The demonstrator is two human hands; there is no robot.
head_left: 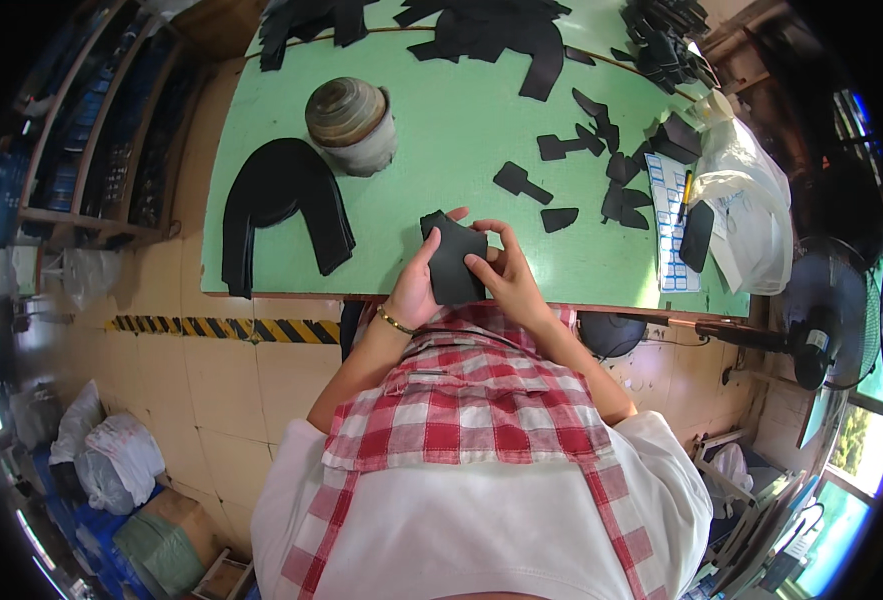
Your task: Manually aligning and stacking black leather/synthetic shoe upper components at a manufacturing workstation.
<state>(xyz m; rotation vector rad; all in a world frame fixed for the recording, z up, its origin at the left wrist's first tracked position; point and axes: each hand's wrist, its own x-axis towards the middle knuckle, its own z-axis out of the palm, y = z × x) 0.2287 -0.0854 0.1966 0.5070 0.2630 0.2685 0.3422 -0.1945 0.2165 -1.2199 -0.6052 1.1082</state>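
A black cut piece (456,262), flat and leather-like with a notched top, is between my two hands at the table's near edge. My left hand (417,285) grips its left side, thumb across the face and fingers behind. On its right side my right hand (511,275) pinches the edge between thumb and curled fingers. Whether it is one layer or a stack cannot be made out. To the left lies a stack of black U-shaped pieces (286,180). Behind it stands a round pot-like container (351,125) with a brownish lid and pale wrapped sides.
Small black cut pieces (523,184) lie scattered on the green table (441,130). More dark pieces (491,30) are heaped at the far edge. At right are a printed sheet (669,225), a yellow marker (685,192), a white plastic bag (746,200) and a fan (821,320).
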